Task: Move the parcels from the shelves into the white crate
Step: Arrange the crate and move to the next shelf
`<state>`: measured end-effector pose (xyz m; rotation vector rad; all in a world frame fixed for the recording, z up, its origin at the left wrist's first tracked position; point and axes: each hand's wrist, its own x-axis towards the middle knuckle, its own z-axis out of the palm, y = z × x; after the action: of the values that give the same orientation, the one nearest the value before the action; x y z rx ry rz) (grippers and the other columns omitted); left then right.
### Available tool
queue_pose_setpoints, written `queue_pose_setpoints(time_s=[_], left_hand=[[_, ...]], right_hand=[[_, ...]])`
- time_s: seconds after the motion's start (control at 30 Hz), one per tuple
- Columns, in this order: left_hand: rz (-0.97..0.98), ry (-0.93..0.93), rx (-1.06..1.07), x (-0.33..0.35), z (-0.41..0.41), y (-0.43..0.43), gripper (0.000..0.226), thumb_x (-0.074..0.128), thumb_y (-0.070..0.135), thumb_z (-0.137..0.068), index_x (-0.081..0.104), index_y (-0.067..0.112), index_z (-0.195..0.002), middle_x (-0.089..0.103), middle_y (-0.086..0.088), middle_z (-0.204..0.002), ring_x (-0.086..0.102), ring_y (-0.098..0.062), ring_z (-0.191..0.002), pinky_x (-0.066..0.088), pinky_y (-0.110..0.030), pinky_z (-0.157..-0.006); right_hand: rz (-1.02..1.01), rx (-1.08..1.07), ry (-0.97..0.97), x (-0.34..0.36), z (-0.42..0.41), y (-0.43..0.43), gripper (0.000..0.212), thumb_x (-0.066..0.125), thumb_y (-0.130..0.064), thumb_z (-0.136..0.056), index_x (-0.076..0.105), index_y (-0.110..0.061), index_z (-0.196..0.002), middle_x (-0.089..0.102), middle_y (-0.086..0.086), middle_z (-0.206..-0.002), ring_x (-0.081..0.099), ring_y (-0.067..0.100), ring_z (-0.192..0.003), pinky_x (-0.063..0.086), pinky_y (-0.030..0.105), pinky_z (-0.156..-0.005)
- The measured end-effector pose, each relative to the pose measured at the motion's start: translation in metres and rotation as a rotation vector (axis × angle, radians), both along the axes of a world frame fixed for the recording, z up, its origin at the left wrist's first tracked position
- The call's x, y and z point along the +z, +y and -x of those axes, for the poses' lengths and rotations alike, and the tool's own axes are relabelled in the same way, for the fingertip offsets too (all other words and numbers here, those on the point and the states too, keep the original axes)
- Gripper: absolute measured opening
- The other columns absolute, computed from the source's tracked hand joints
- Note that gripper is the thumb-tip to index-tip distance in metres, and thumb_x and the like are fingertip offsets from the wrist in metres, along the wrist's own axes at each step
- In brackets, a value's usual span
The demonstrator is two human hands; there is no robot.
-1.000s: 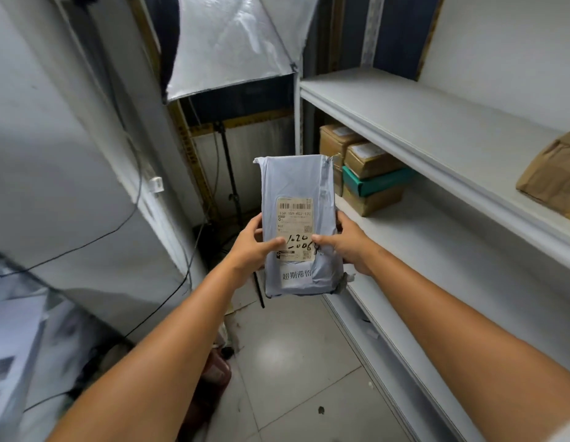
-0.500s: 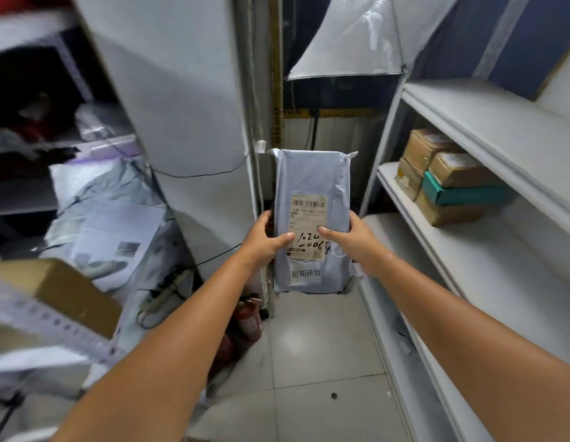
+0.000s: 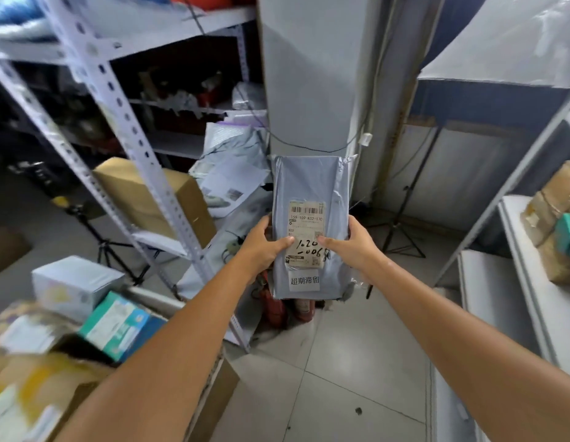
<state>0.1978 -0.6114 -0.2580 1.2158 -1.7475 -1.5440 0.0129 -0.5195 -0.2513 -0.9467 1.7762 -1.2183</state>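
Arms outstretched, left hand (image 3: 262,247), right hand (image 3: 354,247) (both gripping)

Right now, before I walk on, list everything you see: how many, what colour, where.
grey parcel: one, grey, centre, upright, held in both hands
label: one, off-white, on the parcel's front
cardboard box: one, brown, on the left rack
white box: one, white, lower left
teal box: one, teal and white, beside the white box
mailer pile: several, grey, left of the pillar
shelf parcels: several, brown plus one teal, right shelf
fire extinguishers: two, red, floor below the parcel
tripod: one, black, floor right of the pillar
left hand: one, grip on the parcel's left edge, thumb on label
right hand: one, grip on its right edge, thumb on label
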Motion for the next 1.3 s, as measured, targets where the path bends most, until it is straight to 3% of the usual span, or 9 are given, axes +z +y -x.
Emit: queue_pose_setpoints(time_s=[0.1, 0.23, 0.37, 0.57, 0.67, 0.8, 1.0, 1.07, 1.3], left_hand=[[0.014, -0.018, 0.104, -0.003, -0.028, 0.028, 0.064, 0.080, 0.026, -0.082, 0.046, 0.027, -0.137, 0.059, 0.001, -0.130, 0.060, -0.022, -0.116, 0.054, -0.044, -0.096], [0.028, -0.037, 0.267, -0.004, -0.075, 0.057, 0.069, 0.075, 0.019, -0.086, 0.039, 0.020, -0.145, 0.052, 0.002, -0.131, 0.056, -0.018, -0.114, 0.054, -0.024, -0.079], [0.025, -0.077, 0.371, -0.007, -0.119, 0.076, 0.077, 0.078, 0.026, -0.083, 0.036, 0.023, -0.147, 0.049, 0.005, -0.137, 0.054, -0.019, -0.120, 0.052, -0.039, -0.096], [0.015, -0.089, 0.584, -0.018, -0.210, 0.094, 0.074, 0.076, 0.019, -0.085, 0.036, 0.023, -0.147, 0.051, -0.002, -0.137, 0.054, -0.018, -0.115, 0.054, -0.023, -0.075], [-0.017, -0.088, 0.659, -0.023, -0.259, 0.094, 0.075, 0.077, 0.025, -0.085, 0.037, 0.028, -0.147, 0.052, 0.002, -0.133, 0.055, -0.020, -0.117, 0.057, -0.039, -0.084], [-0.075, -0.021, 0.733, -0.026, -0.318, 0.093, 0.070, 0.078, 0.031, -0.083, 0.040, 0.038, -0.141, 0.054, 0.003, -0.133, 0.059, -0.022, -0.117, 0.057, -0.050, -0.088], [-0.104, 0.053, 0.827, -0.027, -0.382, 0.078, 0.064, 0.073, 0.021, -0.088, 0.040, 0.032, -0.142, 0.055, 0.004, -0.127, 0.060, -0.021, -0.113, 0.060, -0.038, -0.078], [-0.120, 0.044, 0.862, -0.028, -0.399, 0.073, 0.064, 0.072, 0.021, -0.089, 0.038, 0.034, -0.142, 0.055, 0.006, -0.125, 0.060, -0.022, -0.113, 0.059, -0.042, -0.081], [-0.149, 0.047, 0.977, -0.041, -0.440, 0.038, 0.069, 0.070, 0.020, -0.091, 0.033, 0.039, -0.145, 0.052, 0.006, -0.128, 0.060, -0.018, -0.106, 0.057, -0.033, -0.064]], right_hand=[[-0.017, 0.112, -0.005, -0.001, -0.021, 0.007, 0.065, 0.079, -0.020, -0.083, 0.044, -0.020, -0.138, 0.063, -0.006, -0.122, 0.060, 0.015, -0.111, 0.054, 0.032, -0.087], [-0.033, 0.262, 0.031, 0.002, -0.061, 0.010, 0.066, 0.078, -0.020, -0.082, 0.043, -0.016, -0.138, 0.062, -0.003, -0.121, 0.059, 0.015, -0.107, 0.053, 0.034, -0.093], [-0.012, 0.357, 0.013, -0.004, -0.101, 0.009, 0.060, 0.078, -0.018, -0.083, 0.046, -0.018, -0.134, 0.063, -0.005, -0.112, 0.062, 0.013, -0.099, 0.053, 0.026, -0.079], [-0.015, 0.539, -0.056, -0.020, -0.192, -0.011, 0.058, 0.080, -0.014, -0.081, 0.049, -0.016, -0.131, 0.066, 0.001, -0.119, 0.065, 0.017, -0.106, 0.056, 0.030, -0.085], [-0.013, 0.623, -0.060, -0.022, -0.239, -0.024, 0.056, 0.078, -0.011, -0.084, 0.048, -0.015, -0.131, 0.064, -0.001, -0.115, 0.063, 0.010, -0.098, 0.052, 0.014, -0.067], [-0.008, 0.737, -0.017, -0.023, -0.299, -0.047, 0.054, 0.078, -0.014, -0.084, 0.049, -0.017, -0.129, 0.065, -0.004, -0.113, 0.063, 0.011, -0.100, 0.049, 0.014, -0.064], [0.006, 0.827, -0.017, -0.033, -0.372, -0.086, 0.055, 0.078, -0.011, -0.083, 0.050, -0.014, -0.130, 0.067, 0.001, -0.119, 0.064, 0.017, -0.107, 0.056, 0.028, -0.081], [0.016, 0.875, -0.034, -0.035, -0.392, -0.099, 0.056, 0.077, -0.008, -0.083, 0.050, -0.013, -0.132, 0.067, 0.002, -0.120, 0.065, 0.015, -0.106, 0.057, 0.025, -0.079], [-0.038, 1.002, -0.060, -0.049, -0.446, -0.160, 0.052, 0.076, -0.007, -0.083, 0.053, -0.015, -0.129, 0.068, 0.000, -0.116, 0.066, 0.009, -0.100, 0.057, 0.020, -0.071]])
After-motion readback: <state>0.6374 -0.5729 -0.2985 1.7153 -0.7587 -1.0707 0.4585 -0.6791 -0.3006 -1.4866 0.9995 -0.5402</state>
